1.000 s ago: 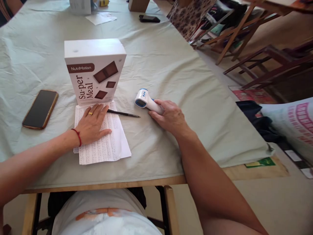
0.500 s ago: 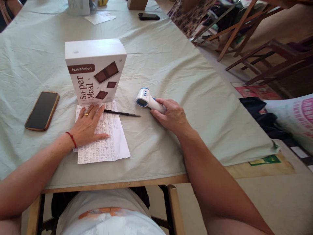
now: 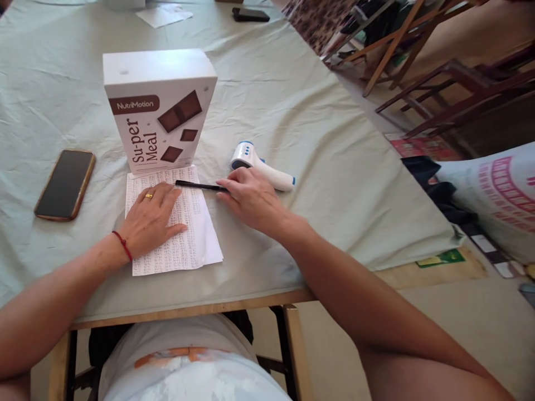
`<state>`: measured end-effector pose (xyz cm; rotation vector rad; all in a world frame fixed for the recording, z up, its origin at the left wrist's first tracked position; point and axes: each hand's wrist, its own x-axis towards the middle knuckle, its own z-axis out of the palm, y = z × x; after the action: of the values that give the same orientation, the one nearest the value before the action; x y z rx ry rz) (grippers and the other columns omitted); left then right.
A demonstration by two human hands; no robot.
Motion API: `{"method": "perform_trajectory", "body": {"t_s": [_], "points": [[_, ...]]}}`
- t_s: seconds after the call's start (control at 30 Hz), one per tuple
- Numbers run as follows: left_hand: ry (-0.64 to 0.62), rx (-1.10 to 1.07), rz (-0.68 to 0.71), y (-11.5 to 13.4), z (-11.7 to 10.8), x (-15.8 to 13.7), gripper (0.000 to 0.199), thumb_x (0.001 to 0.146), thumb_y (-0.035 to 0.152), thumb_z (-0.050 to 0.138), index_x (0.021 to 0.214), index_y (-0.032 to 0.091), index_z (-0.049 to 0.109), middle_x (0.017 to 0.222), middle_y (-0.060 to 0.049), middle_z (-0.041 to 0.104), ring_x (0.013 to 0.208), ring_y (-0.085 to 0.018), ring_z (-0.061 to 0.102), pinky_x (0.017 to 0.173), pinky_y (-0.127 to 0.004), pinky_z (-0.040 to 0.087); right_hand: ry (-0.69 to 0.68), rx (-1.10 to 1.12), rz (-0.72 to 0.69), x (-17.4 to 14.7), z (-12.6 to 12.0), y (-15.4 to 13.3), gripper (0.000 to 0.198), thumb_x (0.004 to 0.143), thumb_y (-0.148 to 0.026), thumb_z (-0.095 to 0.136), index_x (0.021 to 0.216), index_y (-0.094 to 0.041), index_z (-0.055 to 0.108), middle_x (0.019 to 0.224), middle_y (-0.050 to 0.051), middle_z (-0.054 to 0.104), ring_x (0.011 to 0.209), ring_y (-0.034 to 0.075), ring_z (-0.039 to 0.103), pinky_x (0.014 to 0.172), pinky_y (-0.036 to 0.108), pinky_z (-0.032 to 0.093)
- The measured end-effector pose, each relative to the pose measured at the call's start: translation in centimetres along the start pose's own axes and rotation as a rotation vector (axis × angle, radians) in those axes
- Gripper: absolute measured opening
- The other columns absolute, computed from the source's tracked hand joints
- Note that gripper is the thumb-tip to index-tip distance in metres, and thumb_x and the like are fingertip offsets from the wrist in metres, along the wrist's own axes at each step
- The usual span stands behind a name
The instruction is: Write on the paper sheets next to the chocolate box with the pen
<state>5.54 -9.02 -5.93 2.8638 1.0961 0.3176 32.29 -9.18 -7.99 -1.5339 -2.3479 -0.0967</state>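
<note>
My left hand lies flat, fingers a little apart, on sheets of paper covered in rows of small writing. Between thumb and fingers, my right hand pinches one end of a black pen, whose other end reaches over the paper by my left fingertips. Just beyond the right hand lies a white and blue infrared thermometer on the cloth, let go. A white NutriMotion box stands upright behind the paper.
A smartphone lies to the left on the pale green tablecloth. Toward the far side are a white paper and a dark phone-like object. Wooden chairs and a white printed sack stand off to the right.
My right hand has released the thermometer, which now lies on the cloth, and has moved left to grip the pen's end. My left hand stays on the paper.
</note>
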Motion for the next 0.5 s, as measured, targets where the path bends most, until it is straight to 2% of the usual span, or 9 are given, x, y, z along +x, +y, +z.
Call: {"method": "perform_trajectory", "body": {"t_s": [0.03,0.1,0.17,0.27,0.33,0.43,0.5], "points": [[0.007,0.019,0.019,0.4,-0.2,-0.1,0.043,0.092,0.035,0.065,0.121,0.005,0.056,0.129,-0.023,0.056,0.119,-0.035,0.056,0.1,-0.048,0.048,-0.014,-0.029,0.022,0.1,0.4,-0.2,0.021,0.096,-0.028,0.055,0.104,-0.019,0.073,0.102,0.013,0.065,0.093,0.028,0.059,0.082,0.041,0.047],[-0.011,0.05,0.085,1.4,-0.5,-0.3,0.019,0.093,0.027,0.062,0.098,0.009,0.064,0.11,-0.017,0.062,0.099,-0.03,0.061,0.084,-0.042,0.053,-0.011,-0.06,0.054,0.1,1.0,-0.1,0.021,0.096,-0.025,0.054,0.102,-0.019,0.073,0.098,0.012,0.065,0.09,0.028,0.058,0.081,0.04,0.045],[-0.051,0.062,0.165,2.4,-0.7,-0.6,0.016,0.094,0.026,0.06,0.091,0.012,0.064,0.096,-0.012,0.063,0.087,-0.026,0.061,0.074,-0.038,0.052,0.004,-0.04,0.051,-0.1,1.2,0.1,0.02,0.096,-0.023,0.054,0.1,-0.019,0.073,0.093,0.011,0.065,0.089,0.026,0.058,0.083,0.04,0.044],[-0.114,0.045,0.221,3.6,-0.7,-1.0,0.026,0.094,0.037,0.063,0.101,0.013,0.065,0.086,-0.009,0.061,0.08,-0.024,0.059,0.068,-0.035,0.05,0.063,0.066,0.047,-0.4,0.9,0.3,0.016,0.095,-0.022,0.054,0.094,-0.019,0.07,0.088,0.009,0.065,0.088,0.025,0.058,0.084,0.04,0.043],[-0.152,0.03,0.221,4.1,-0.7,-1.1,0.039,0.092,0.047,0.065,0.109,0.012,0.064,0.087,-0.008,0.061,0.08,-0.025,0.059,0.067,-0.035,0.05,0.183,0.233,0.097,-0.5,0.5,0.0,0.011,0.093,-0.024,0.055,0.091,-0.02,0.066,0.084,0.007,0.064,0.082,0.023,0.059,0.078,0.038,0.045],[-0.191,0.018,0.214,4.3,-0.7,-1.0,0.052,0.089,0.057,0.065,0.117,0.013,0.062,0.09,-0.009,0.061,0.082,-0.026,0.059,0.067,-0.036,0.049,0.386,0.662,0.245,-0.4,0.0,-1.3,0.006,0.088,-0.028,0.06,0.086,-0.022,0.06,0.072,0.0,0.058,0.064,0.016,0.054,0.062,0.031,0.046],[-0.2,0.019,0.211,4.4,-0.7,-0.9,0.055,0.088,0.059,0.065,0.12,0.014,0.061,0.093,-0.009,0.06,0.082,-0.026,0.059,0.066,-0.037,0.048,0.426,0.962,0.339,-0.3,-0.2,-2.5,0.009,0.082,-0.027,0.065,0.082,-0.023,0.058,0.065,-0.004,0.056,0.054,0.013,0.051,0.053,0.027,0.044]]}}
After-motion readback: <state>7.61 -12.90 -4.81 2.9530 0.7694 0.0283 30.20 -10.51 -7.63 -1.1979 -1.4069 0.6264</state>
